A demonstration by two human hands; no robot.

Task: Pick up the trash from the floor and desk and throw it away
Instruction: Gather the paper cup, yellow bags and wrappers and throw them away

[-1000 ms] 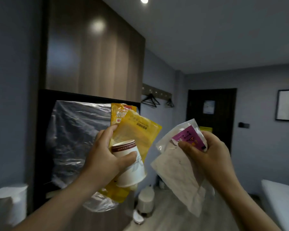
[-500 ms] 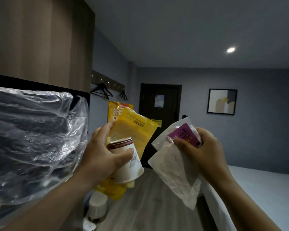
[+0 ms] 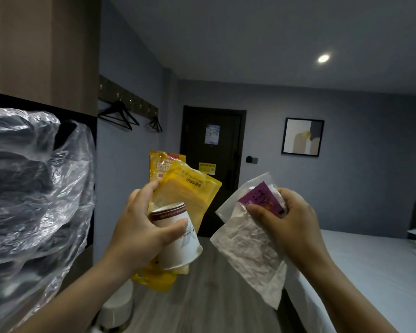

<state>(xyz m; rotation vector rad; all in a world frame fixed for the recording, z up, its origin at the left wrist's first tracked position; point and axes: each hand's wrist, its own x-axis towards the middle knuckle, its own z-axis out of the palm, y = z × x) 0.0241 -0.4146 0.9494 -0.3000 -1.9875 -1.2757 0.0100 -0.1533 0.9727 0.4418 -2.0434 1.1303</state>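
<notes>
Yellow wrappers (image 3: 190,193) and paper cup (image 3: 178,246) gripped in the left hand (image 3: 137,234), purple sachet (image 3: 262,200) and white paper wrapper (image 3: 250,255) pinched in the right hand (image 3: 291,219), should be clamped firmly until binned.

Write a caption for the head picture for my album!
Left hand holds a cup and yellow bags; right hand grips a tissue and purple wrapper.

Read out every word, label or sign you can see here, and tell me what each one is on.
"Wi-Fi", apparently: end of the yellow door sticker; the rest is blurred.
Back yellow packet: large white Chinese characters, partly covered, not readable.
Front yellow packet: upside-down print, too small.
Paper cup band: too small.
Purple sachet: gold script, illegible.
Blue door notice: blurred.
</notes>
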